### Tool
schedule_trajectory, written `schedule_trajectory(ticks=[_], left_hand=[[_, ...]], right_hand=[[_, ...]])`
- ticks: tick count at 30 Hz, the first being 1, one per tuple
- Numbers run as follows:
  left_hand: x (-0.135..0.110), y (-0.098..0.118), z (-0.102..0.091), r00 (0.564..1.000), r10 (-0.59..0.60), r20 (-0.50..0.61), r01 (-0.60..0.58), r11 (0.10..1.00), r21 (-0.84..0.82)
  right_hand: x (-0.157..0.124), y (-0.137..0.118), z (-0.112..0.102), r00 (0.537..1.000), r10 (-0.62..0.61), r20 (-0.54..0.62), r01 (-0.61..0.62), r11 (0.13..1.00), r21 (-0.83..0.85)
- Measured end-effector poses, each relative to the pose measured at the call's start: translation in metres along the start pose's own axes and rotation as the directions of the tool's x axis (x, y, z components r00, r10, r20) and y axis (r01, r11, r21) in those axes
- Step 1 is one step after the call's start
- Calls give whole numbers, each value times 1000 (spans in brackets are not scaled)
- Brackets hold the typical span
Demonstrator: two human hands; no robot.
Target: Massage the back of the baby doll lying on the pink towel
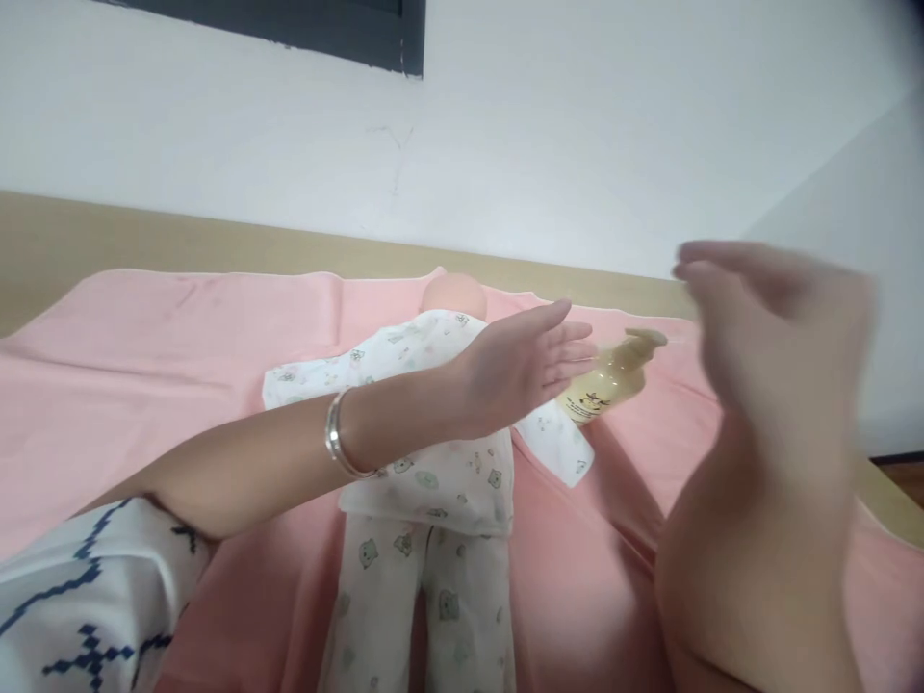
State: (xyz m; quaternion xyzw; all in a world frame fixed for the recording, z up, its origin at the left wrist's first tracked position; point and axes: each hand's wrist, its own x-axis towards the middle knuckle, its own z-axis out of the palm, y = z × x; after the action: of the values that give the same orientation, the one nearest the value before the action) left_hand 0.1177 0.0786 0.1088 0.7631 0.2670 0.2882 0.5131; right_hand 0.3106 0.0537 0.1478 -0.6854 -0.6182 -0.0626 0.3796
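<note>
My left hand (509,371) is stretched out, palm turned to the right and fingers extended, with nothing in it. It is held above a doll in a white, animal-print top (433,472) and matching trousers (382,587). The doll's round, skin-coloured head (453,295) shows behind my wrist. Just past my left fingertips stands a yellowish pump bottle (610,380), partly covered by them. Raised on the right is my right hand (783,308), blurred by motion. Its fingers look bent toward the left, apart from the bottle, but their grip is unclear.
A pink cloth (217,337) with folds lies under the doll and bottle. Beyond it runs a tan surface edge (144,226) against a white wall (577,125). A dark frame (346,29) is set in the wall at upper left.
</note>
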Motion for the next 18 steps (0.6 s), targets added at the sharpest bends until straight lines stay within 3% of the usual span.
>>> schedule_trajectory(ticks=[2, 4, 6, 8, 11, 13, 15, 18], left_hand=[[15, 12, 9, 996, -82, 39, 87, 981, -174], [25, 20, 14, 984, -163, 65, 176, 903, -393], [32, 23, 17, 974, -211, 76, 218, 813, -540], [36, 22, 17, 968, -238, 77, 235, 757, -610], [39, 17, 17, 949, -294, 115, 284, 638, -716], [40, 13, 18, 939, -307, 155, 307, 545, -780], [40, 9, 20, 935, -308, 175, 314, 491, -813], [43, 5, 22, 936, -318, 154, 284, 417, -864]], right_hand=[[3, -9, 1, 990, 128, 57, -129, 991, 21], [5, -18, 3, 952, 209, 223, -202, 978, -55], [5, -22, 7, 890, 245, 386, -187, 965, -181], [3, -21, 11, 854, 226, 469, -73, 944, -322], [1, -15, 19, 846, 107, 523, 224, 818, -529], [0, -12, 24, 833, 64, 550, 328, 742, -584], [2, -11, 28, 838, 76, 541, 311, 748, -586], [6, -14, 32, 852, 167, 497, 172, 807, -565]])
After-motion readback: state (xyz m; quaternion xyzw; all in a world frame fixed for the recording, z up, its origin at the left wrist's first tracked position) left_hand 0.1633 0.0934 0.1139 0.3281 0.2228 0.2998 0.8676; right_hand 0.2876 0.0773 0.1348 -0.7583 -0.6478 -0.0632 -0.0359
